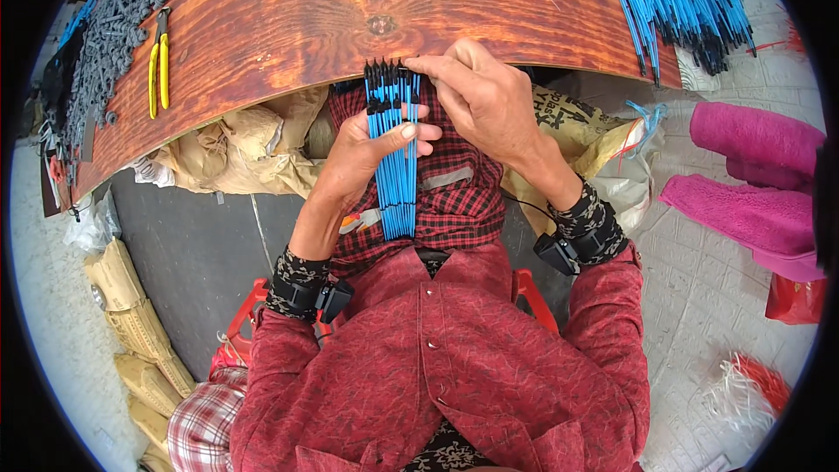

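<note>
A bundle of thin blue rods [395, 179] with black tips rests upright over my lap, just below the table's near edge. My left hand [367, 144] wraps round the bundle near its upper part, thumb across the front. At the top right of the bundle, my right hand [481, 96] is closed with thumb and index finger pinched at the black tips [384, 72]. Whatever sits between those fingertips is too small to make out. Each wrist carries a black strapped device.
A wooden table [288, 22] curves across the front. On it lie yellow-handled pliers [159, 65], a heap of grey plastic pieces [122, 35] and a large pile of blue rods [677, 0]. Paper sacks [236, 149] lie beneath; pink towels [743, 183] are at the right.
</note>
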`<state>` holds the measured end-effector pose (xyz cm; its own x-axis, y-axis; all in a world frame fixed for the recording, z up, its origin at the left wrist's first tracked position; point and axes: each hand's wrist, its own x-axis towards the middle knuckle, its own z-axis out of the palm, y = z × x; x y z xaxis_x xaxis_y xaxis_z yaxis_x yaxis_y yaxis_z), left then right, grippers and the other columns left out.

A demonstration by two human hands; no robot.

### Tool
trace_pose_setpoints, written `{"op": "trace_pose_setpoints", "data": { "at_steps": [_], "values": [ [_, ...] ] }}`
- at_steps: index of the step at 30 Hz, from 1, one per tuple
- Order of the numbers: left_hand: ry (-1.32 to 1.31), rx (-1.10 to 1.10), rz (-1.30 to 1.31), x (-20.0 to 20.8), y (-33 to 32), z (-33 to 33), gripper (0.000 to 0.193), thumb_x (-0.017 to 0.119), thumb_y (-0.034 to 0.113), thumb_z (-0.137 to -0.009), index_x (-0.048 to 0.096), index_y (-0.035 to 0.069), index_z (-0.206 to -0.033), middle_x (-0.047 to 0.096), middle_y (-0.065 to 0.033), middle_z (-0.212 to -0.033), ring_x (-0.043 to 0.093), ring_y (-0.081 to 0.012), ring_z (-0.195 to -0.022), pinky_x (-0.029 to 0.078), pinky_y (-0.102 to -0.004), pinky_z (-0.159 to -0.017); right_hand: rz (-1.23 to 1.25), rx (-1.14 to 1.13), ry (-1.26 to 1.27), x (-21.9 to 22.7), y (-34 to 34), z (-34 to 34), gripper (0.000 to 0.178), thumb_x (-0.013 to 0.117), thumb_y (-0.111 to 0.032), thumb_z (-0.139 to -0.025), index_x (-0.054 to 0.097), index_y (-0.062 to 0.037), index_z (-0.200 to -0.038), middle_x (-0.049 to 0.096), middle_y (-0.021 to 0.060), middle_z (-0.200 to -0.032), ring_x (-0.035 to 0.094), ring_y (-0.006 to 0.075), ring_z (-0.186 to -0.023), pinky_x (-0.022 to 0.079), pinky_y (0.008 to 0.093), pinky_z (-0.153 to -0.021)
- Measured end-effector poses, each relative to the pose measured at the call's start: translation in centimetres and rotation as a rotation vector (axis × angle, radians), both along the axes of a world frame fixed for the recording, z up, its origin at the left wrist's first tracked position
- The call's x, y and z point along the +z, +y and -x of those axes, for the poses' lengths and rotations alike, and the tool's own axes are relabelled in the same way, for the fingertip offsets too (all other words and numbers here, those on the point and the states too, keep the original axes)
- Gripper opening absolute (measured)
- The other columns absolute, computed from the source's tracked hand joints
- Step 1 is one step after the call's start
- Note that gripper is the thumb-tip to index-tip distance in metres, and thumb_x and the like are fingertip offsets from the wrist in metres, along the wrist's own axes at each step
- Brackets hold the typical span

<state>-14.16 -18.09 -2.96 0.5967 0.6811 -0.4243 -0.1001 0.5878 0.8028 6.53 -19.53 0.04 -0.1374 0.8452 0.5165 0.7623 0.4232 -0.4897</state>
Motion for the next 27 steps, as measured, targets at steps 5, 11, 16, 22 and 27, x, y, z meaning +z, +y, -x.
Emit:
{"op": "trace_pose_setpoints", "data": {
  "at_steps": [5, 11, 16, 22, 27],
  "values": [
    [0.015, 0.006, -0.003, 0.1, -0.1, -0.1, 0.035, 0.068, 0.015, -0.099, 0.062, 0.001, -0.131, 0.075, -0.0149, -0.109, 0.073, -0.0190, -0.096, 0.061, -0.0321, -0.083, 0.014, 0.020, 0.077, -0.4, 0.6, 0.1, 0.028, 0.067, -0.001, -0.086, 0.075, -0.0128, -0.110, 0.056, 0.0054, -0.077, 0.061, 0.0197, -0.063, 0.048, 0.0342, -0.056],
    [0.014, 0.009, -0.005, 0.1, -0.1, -0.3, 0.037, 0.069, 0.015, -0.098, 0.062, 0.000, -0.131, 0.075, -0.0157, -0.109, 0.073, -0.0201, -0.096, 0.061, -0.0326, -0.084, -0.030, 0.034, -0.063, 0.7, 0.7, 0.0, 0.020, 0.066, -0.004, -0.089, 0.073, -0.0112, -0.107, 0.059, 0.0057, -0.080, 0.064, 0.0216, -0.067, 0.050, 0.0342, -0.057],
    [0.011, -0.007, -0.006, 0.0, 0.0, -0.2, 0.039, 0.070, 0.015, -0.097, 0.061, -0.001, -0.132, 0.075, -0.0169, -0.110, 0.073, -0.0203, -0.097, 0.061, -0.0328, -0.085, 0.047, 0.106, 0.102, -0.8, 1.7, -0.5, 0.019, 0.064, -0.005, -0.092, 0.074, -0.0106, -0.108, 0.057, 0.0071, -0.078, 0.064, 0.0225, -0.071, 0.050, 0.0357, -0.063],
    [-0.002, -0.038, 0.003, -0.1, 0.2, -0.1, 0.043, 0.072, 0.018, -0.096, 0.061, 0.000, -0.133, 0.075, -0.0169, -0.111, 0.073, -0.0204, -0.097, 0.061, -0.0330, -0.084, 0.166, 0.191, 0.160, -1.0, 2.1, -1.1, 0.023, 0.060, -0.004, -0.094, 0.075, -0.0099, -0.110, 0.056, 0.0073, -0.078, 0.059, 0.0223, -0.072, 0.047, 0.0352, -0.066],
    [0.004, -0.043, -0.008, 0.0, 0.2, -0.1, 0.046, 0.073, 0.020, -0.096, 0.058, -0.001, -0.134, 0.075, -0.0171, -0.110, 0.074, -0.0204, -0.095, 0.062, -0.0349, -0.082, 0.144, 0.213, 0.189, -1.0, 2.2, -1.0, 0.021, 0.062, -0.004, -0.093, 0.074, -0.0098, -0.109, 0.057, 0.0073, -0.079, 0.060, 0.0229, -0.074, 0.048, 0.0358, -0.067]
  ]
}}
